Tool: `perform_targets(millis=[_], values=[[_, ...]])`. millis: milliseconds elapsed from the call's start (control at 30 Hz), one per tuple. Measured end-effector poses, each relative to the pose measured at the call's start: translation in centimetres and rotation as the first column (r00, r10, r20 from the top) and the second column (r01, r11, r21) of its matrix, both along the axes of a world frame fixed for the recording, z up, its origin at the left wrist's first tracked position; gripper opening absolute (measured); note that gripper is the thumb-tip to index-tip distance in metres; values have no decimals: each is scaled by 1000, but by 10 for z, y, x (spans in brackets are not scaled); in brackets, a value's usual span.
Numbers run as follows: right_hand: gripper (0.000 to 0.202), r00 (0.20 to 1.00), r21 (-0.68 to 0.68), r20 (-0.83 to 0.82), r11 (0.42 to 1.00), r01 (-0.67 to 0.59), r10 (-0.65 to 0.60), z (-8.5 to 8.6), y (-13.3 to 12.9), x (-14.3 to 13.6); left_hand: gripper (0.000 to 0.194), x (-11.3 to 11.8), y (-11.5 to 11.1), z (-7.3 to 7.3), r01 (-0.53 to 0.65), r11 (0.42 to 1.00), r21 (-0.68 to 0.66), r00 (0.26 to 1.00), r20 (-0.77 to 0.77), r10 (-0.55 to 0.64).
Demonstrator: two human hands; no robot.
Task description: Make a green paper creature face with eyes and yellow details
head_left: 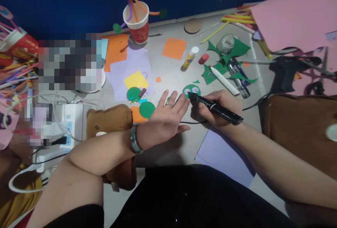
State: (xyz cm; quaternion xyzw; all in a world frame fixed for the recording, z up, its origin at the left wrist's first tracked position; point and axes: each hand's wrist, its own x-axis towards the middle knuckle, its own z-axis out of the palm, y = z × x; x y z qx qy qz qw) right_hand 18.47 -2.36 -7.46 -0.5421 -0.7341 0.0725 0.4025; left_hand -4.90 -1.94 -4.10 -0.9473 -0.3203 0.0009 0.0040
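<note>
My right hand grips a black marker, its tip touching a small green paper circle with two pale eye shapes. My left hand lies flat on the grey table, fingers spread, fingertips pressing the edge of that green circle. A ring is on one finger and a bangle on the wrist. Two more green paper circles lie just left of my left hand, beside an orange scrap.
A red-and-white paper cup with pipe cleaners stands at the back. A glue stick, a white marker, green paper cut-offs, tape, scissors and pink paper lie to the right. A power strip sits on the left. Lilac sheets lie nearby.
</note>
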Motion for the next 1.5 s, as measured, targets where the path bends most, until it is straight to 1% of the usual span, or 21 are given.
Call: perform_targets(millis=[133,300,367,567,667,833,900,1033,1100,1200,1367,1500], values=[[21,1000,24,-9,1000,-13,14,1,0,0,87,0,0,1,4,1000,21,1000,4,-4],[18,1000,-5,-6,1000,-19,19,3,0,1,88,0,0,1,0,1000,-1,1000,-3,0],[19,999,-3,-8,999,-33,33,3,0,2,88,0,0,0,2,1000,-2,1000,0,-2],[18,995,14,-71,998,-69,70,1,0,3,87,-1,0,0,-3,1000,3,1000,-1,3],[17,994,39,-71,996,-82,85,3,0,2,87,-1,0,-1,0,1000,7,1000,0,0],[16,995,105,-77,993,-54,62,5,1,-1,86,-1,0,-1,1,1000,10,1000,-1,-1],[17,996,85,-70,995,-50,56,4,1,0,86,-1,0,-1,-2,1000,12,1000,2,2],[16,997,-21,-68,999,-31,30,2,-1,2,86,-1,0,-1,3,1000,31,1000,15,-3],[15,998,-20,-59,1000,-20,19,2,-1,2,86,-1,0,-2,6,999,36,1000,21,-7],[17,999,21,-48,999,-24,25,3,-1,0,87,-1,0,-3,10,999,37,1000,26,-11],[17,997,-22,-74,999,-32,30,4,-1,1,87,-1,0,-2,2,1000,28,1000,14,-3],[20,999,-40,-53,999,0,-2,3,-1,1,87,-1,1,-1,4,1000,6,1000,9,-4]])
